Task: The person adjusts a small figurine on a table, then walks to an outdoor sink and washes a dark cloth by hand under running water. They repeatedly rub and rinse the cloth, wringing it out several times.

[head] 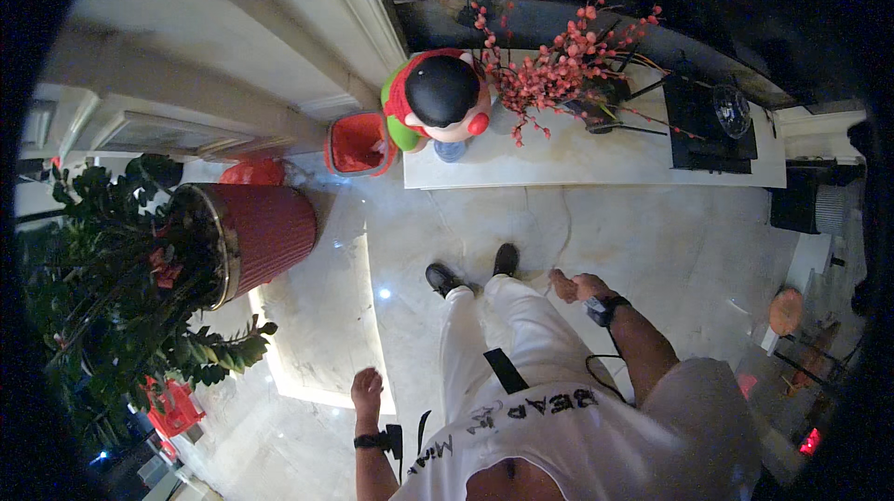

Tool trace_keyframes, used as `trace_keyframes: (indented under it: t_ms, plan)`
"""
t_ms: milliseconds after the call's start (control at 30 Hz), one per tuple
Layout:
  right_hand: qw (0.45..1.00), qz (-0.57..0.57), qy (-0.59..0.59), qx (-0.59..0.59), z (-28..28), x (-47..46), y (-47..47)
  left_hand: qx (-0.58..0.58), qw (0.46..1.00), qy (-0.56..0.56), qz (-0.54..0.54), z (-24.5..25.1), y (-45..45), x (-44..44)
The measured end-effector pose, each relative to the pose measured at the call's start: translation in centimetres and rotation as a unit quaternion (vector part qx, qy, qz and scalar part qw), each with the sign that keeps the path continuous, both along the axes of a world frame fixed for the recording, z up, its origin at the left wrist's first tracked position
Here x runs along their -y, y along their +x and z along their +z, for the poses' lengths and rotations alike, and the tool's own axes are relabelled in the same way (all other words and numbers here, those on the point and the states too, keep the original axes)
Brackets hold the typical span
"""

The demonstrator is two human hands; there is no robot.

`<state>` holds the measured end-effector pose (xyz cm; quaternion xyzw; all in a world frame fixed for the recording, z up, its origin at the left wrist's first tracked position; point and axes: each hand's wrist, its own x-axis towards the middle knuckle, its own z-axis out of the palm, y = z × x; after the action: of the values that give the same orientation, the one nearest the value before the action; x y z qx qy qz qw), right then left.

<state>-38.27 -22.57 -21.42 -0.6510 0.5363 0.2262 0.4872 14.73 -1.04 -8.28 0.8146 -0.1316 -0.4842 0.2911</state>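
Observation:
My left hand [368, 390] hangs low beside my left thigh, over the pale floor. Its fingers are curled in, and nothing shows in them. In front of my right thigh is my right hand [578, 287], held out over the floor with fingers partly bent and no object visible in it. Black wrist devices [606, 309] with cables are strapped to both wrists. Ahead of my feet stands a low white cabinet [489, 173]. On it sit a round-headed cartoon figure [447, 92] in red and green and branches of red berries [559, 57].
A red ribbed planter [269, 239] with a leafy plant [91, 277] stands at left. Near it are a red bin [357, 143] and a red plastic stool [174, 409]. A clear glass bowl [731, 111] rests on a black box [705, 152]. Thin cables [569, 221] trail across the floor.

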Motion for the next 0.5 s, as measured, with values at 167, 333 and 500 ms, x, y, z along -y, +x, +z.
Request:
trace_keyframes:
  t_ms: [167, 333, 500]
  plan:
    - [0.67, -0.614, 0.297, 0.295, -3.4, -2.6, -3.2, -0.082, 0.955, 0.092, 0.27, 3.3, 0.5, -13.5]
    - [0.985, -0.099, -0.136, -0.03, 2.2, -1.0, -0.6, -0.164, 0.974, 0.109, 0.111, -3.6, -0.5, -25.4]
    - [0.976, -0.128, -0.168, -0.059, 10.1, -1.3, 5.1, 0.124, 0.943, -0.027, -0.307, -8.3, -0.5, -26.0]
